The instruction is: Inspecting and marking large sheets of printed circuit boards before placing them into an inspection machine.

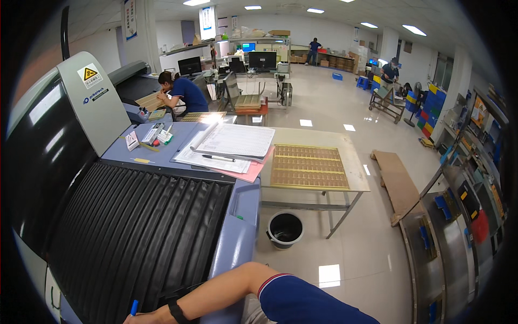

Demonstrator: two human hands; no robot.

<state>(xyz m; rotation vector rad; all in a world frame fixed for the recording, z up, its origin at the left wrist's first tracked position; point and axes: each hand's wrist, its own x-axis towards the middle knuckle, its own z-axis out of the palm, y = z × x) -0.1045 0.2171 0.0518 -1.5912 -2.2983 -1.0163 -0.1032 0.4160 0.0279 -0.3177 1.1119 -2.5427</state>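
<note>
My right forearm comes in from the lower right in a navy sleeve and crosses the front of the machine, a dark band round its wrist. At the lower left edge my right hand (141, 319) is partly cut off by the frame. It is closed round a marker pen (134, 308), whose blue end sticks up above the fingers. The hand is by the near end of the machine's black pleated bellows cover (140, 227). What the pen's other end touches is out of sight. My left hand is not in view.
Stacked papers (237, 139) with a pen (218, 158) lie on the machine's far ledge. Beyond, a gold-patterned panel (308, 166) rests on a table (353, 175). A black bin (286, 229) stands below. Racked panels (431, 237) line the right; a co-worker (189, 93) leans over another machine.
</note>
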